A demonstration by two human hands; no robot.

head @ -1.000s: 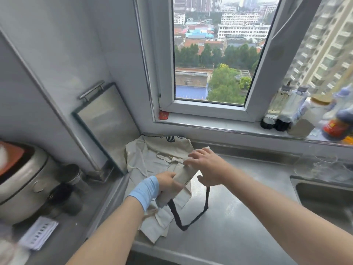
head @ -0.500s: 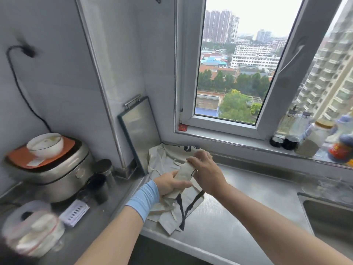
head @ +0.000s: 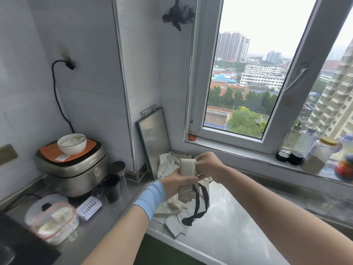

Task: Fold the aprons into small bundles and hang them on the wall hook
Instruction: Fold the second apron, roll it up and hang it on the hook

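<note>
A cream apron folded into a narrow upright bundle (head: 187, 167) is held above the steel counter (head: 229, 226). My left hand (head: 175, 183) grips its lower part from the left. My right hand (head: 208, 165) pinches its upper right edge. The bundle's black strap (head: 198, 205) hangs down in a loop. Another cream apron (head: 172, 209) lies crumpled on the counter beneath. High on the wall a dark hook (head: 178, 16) holds something black.
A steel board (head: 154, 138) leans in the corner. A rice cooker (head: 74, 167) with a white bowl (head: 72, 143) stands at the left, with dark cups (head: 112, 186) and a lidded container (head: 51, 219). Bottles and jars (head: 315, 155) line the window sill.
The bundle has been lifted off the counter and turned upright. My view has tilted up, bringing the wall hook into sight.
</note>
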